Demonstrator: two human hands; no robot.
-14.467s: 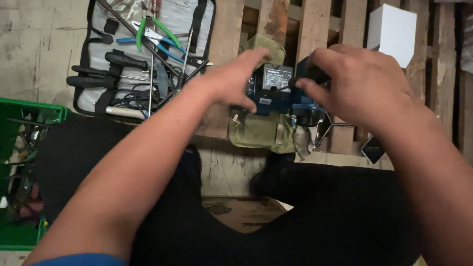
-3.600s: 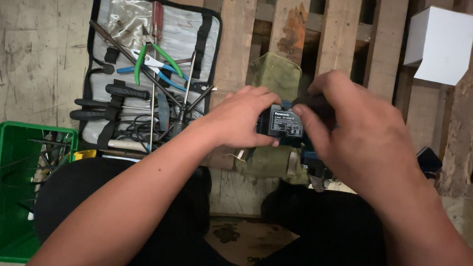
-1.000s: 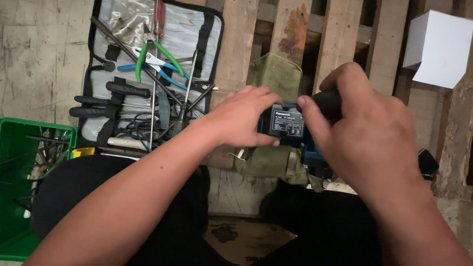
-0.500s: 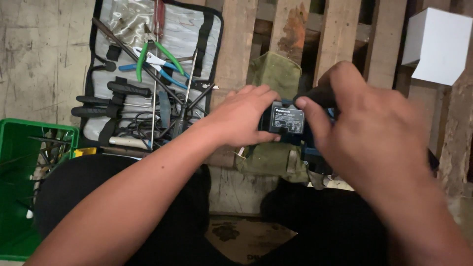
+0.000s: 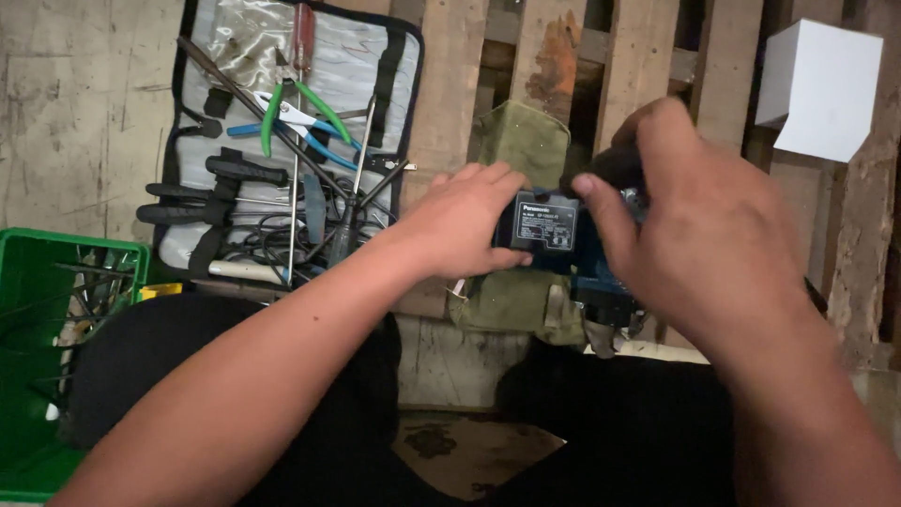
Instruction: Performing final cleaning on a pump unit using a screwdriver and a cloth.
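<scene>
Two hands (image 5: 469,225) (image 5: 694,235) — closed on battery pack (image 5: 542,228)

- Dim, even indoor light with no clear source; colours look muted.
- The white box (image 5: 818,86) at upper right is the brightest patch, close to overexposed.
- Gaps between the wooden pallet (image 5: 450,84) slats fall into deep shadow.
- The right hand (image 5: 699,235) is motion-blurred; the open tool roll (image 5: 282,141) is fairly sharp.
- Faint sheen on the tool roll's clear plastic.
</scene>
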